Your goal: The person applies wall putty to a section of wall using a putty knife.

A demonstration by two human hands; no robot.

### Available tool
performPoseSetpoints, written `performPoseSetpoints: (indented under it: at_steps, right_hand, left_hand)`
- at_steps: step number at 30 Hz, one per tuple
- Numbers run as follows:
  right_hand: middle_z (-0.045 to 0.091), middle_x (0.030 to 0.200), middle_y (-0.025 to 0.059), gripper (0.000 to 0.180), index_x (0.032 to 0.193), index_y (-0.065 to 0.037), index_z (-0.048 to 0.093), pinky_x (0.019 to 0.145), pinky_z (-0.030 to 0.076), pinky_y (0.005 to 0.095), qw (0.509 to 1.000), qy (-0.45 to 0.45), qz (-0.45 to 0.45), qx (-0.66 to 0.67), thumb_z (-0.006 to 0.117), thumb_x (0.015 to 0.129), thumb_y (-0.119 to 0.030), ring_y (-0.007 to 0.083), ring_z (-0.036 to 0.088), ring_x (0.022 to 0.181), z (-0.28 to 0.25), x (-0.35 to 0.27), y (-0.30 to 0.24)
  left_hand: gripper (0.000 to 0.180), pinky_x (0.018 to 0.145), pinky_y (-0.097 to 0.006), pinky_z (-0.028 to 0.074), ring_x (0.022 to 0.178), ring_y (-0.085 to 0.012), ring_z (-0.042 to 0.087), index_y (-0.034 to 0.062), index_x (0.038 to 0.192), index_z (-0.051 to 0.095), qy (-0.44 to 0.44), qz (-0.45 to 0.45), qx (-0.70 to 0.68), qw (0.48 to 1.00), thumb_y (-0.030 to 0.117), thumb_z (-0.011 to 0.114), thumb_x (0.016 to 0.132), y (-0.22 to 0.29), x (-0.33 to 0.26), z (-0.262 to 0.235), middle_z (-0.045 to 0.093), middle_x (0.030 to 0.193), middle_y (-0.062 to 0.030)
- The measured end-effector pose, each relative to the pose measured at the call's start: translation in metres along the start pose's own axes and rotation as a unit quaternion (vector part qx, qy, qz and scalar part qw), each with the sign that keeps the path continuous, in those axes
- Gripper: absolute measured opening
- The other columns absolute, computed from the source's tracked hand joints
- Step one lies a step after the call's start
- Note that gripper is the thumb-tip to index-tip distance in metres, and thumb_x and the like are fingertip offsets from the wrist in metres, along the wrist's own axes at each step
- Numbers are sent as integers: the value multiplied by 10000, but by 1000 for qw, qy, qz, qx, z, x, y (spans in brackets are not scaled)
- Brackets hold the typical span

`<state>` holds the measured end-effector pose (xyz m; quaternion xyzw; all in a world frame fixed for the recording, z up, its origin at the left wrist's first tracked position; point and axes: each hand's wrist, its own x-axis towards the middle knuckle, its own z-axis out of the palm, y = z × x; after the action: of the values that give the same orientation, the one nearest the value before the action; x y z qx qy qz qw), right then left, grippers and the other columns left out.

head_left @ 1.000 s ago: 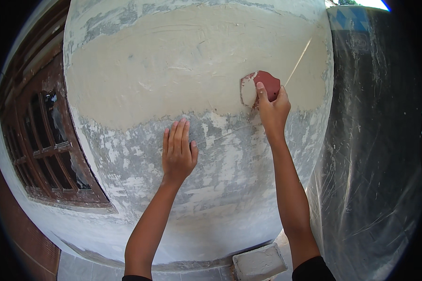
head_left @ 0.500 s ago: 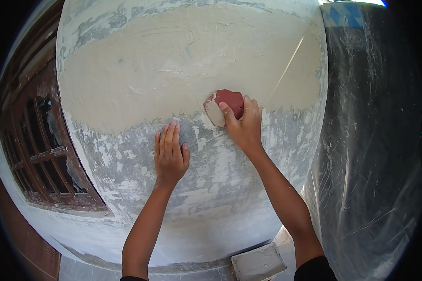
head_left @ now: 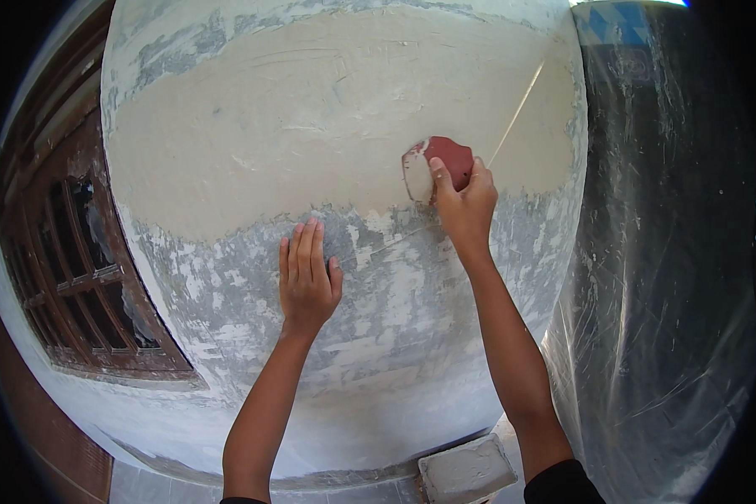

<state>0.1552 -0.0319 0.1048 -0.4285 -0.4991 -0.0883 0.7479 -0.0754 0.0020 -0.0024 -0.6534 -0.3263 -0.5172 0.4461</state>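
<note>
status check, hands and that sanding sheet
Right hand presses red sanding sheet on wall. Left hand flat on wall, empty. Nothing in the way.

Lower part of red sanding pad (head_left: 447, 160) is hidden by right hand (head_left: 466, 206). Grey block (head_left: 468, 470) is cut off at bottom edge. What's behind plastic sheet (head_left: 655, 277) is blurred, can't be told. Window (head_left: 76, 277) is cropped at left rim.

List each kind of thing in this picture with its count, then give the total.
Hands: 2, left hand flat on the wall, right hand
Red sanding pad: 1
Plastered wall: 1
Wooden window frame: 1
Clear plastic sheet: 1
Grey block: 1
Total: 7
</note>
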Motion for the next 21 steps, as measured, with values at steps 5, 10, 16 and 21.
performPoseSetpoints:
  at_steps: [5,10,16,21]
  right_hand:
    - [556,861,205,413,950,33,612,771,447,450,996,-24,-83,37,763,858,-341,361,545,846,5,-19,-7]
    - [596,899,227,399,940,49,608,737,488,439,998,54,-2,38,759,863,-313,347,604,795,-9,11,14]
    - [591,880,208,428,1011,34,624,752,488,440,990,-56,-125,-43,760,865,-344,335,607,815,15,-27,5]
    - [687,883,167,337,1010,46,616,722,536,376,969,109,112,190,717,921,-262,243,678,790,-25,14,9]
  left_hand:
    - [521,1183,-496,291,1404,-309,391,-25,1430,419,-3,1,7,1000,137,517,945,2,-1,2,459,1456,-162]
    - [468,1175,-475,324,1385,-281,434,-19,1395,484,9,0,25,1000,177,488,969,2,2,0,501,1436,-147]
    - [471,1177,-474,318,1387,-280,432,-19,1397,483,1,-6,23,1000,178,488,969,1,-1,2,500,1438,-145]
    - [474,1182,-476,308,1392,-280,426,-22,1401,476,0,-1,34,999,181,484,972,1,1,-2,494,1444,-145]
